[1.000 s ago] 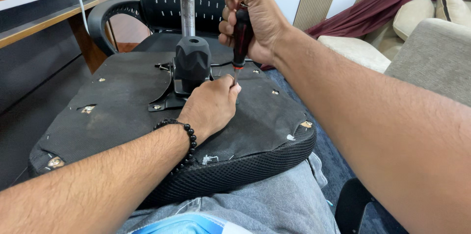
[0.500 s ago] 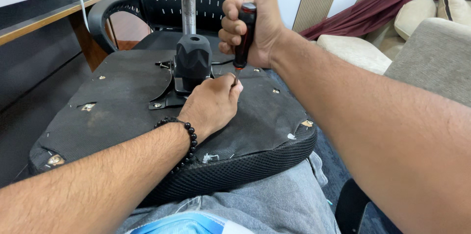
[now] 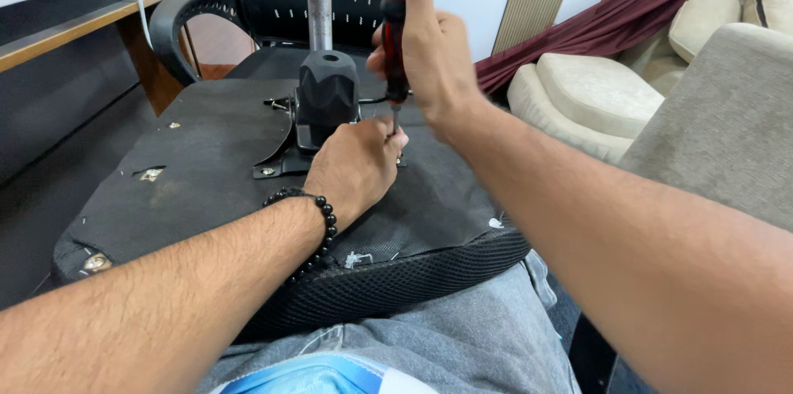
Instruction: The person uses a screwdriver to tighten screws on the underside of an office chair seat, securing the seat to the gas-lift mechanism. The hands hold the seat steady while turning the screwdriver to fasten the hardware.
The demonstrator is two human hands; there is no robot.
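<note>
Screwdriver upright — right hand fingers loosely half-open around handle, left hand fingers pinched at tip

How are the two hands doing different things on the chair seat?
The right hand is raised with fingers stretched upward, gripping a red-and-black screwdriver held upright; the left hand is curled low, resting on the upturned black seat, pinching at the screwdriver's tip. The left wrist wears a black bead bracelet; the right wrist is bare. Both hands meet at the same spot beside the black base under the metal column.
</note>
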